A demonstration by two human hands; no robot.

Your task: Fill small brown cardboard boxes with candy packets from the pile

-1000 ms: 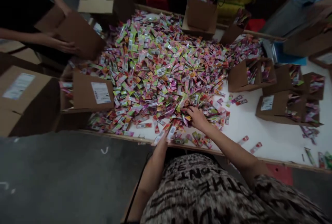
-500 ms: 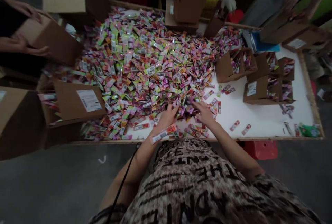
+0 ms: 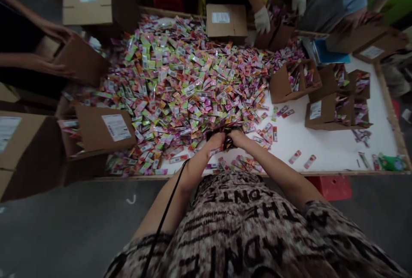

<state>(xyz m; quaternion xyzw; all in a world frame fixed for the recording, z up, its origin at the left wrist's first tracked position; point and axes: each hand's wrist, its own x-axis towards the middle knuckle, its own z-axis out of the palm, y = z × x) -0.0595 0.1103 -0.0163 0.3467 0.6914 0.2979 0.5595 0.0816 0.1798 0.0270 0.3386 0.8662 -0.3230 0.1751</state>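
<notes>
A big heap of small colourful sachets (image 3: 183,80) covers the left and middle of a white table (image 3: 325,149). My left hand (image 3: 214,141) and my right hand (image 3: 238,137) meet at the near edge of the heap. Both are closed, pressed together around a bunch of sachets (image 3: 226,138) held between them. More loose sachets (image 3: 240,164) lie just below my hands by the table's wooden front edge.
Open cardboard boxes part-filled with sachets (image 3: 334,98) stand at the right, a labelled box (image 3: 103,128) at the left. Other people's hands hold boxes at the far left (image 3: 51,65). A person's gloved hands (image 3: 262,20) work at the far side near another box (image 3: 225,19).
My left hand came up from the table's edge into the heap, and both hands drew together, gathering a bunch of sachets between them. The view shifted back a little.
</notes>
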